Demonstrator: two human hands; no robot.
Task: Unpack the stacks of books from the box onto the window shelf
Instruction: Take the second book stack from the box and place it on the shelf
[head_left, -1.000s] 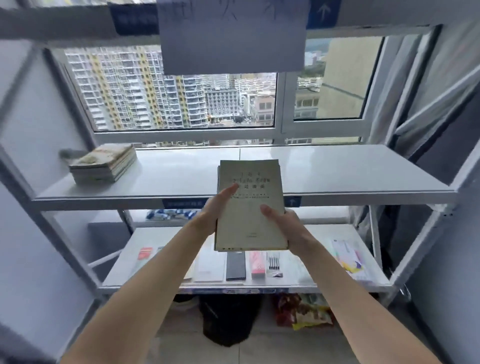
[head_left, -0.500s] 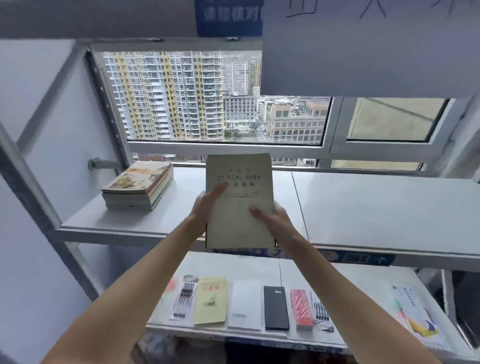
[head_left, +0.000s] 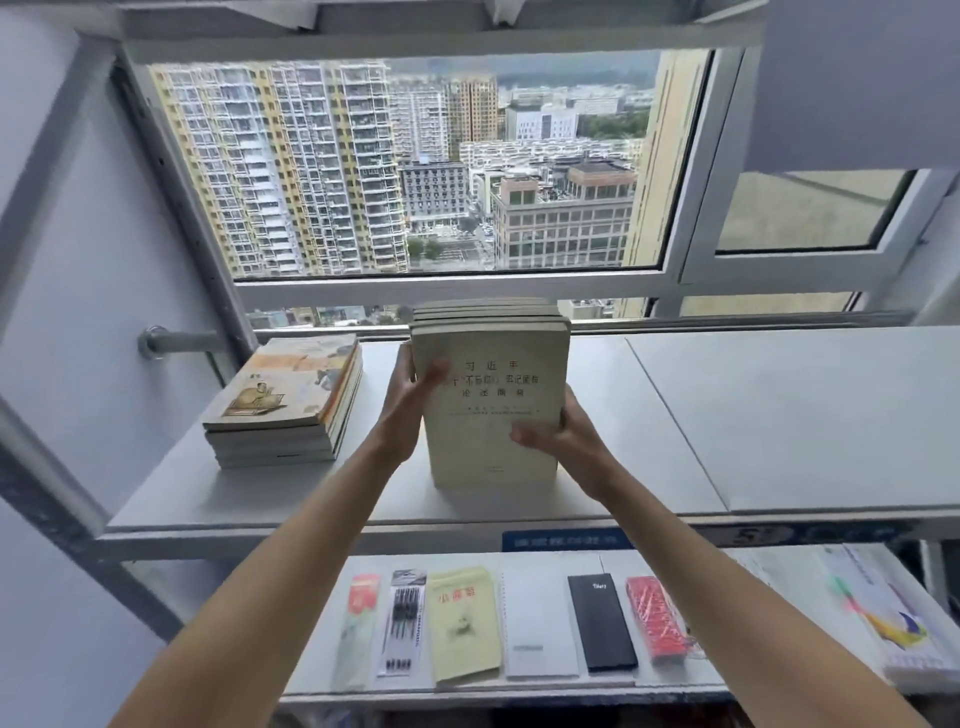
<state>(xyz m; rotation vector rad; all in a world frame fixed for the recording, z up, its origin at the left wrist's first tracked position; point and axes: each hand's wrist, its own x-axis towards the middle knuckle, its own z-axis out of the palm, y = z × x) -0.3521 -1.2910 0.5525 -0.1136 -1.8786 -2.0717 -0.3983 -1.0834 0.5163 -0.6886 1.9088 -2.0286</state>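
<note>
- Beyond the glass, a window (head_left: 415, 166) filled the upper view, showing tall apartment blocks under grey sky.
- Below it, the white window shelf (head_left: 779, 415) ran across the frame, a seam dividing it into two panels.
- On the lower shelf (head_left: 727, 670) lay a row of stationery: packs of pens, a yellow booklet (head_left: 464, 623), a white notebook, a black notebook (head_left: 601, 621), a red packet and a printed pad at far right.
- A stack of books with a tan cover (head_left: 491, 410) stood tilted towards me, its lower edge at the window shelf; I could not tell whether it touched.
- A flat pile of illustrated books (head_left: 285, 405) lay on the window shelf just to the left, apart from my stack.
- My left hand (head_left: 408, 397) clasped the stack's left edge, thumb across the cover, fingers behind.
- My right hand (head_left: 563, 436) clasped the right edge lower down, thumb pressed on the cover, fingers wrapped behind.
</note>
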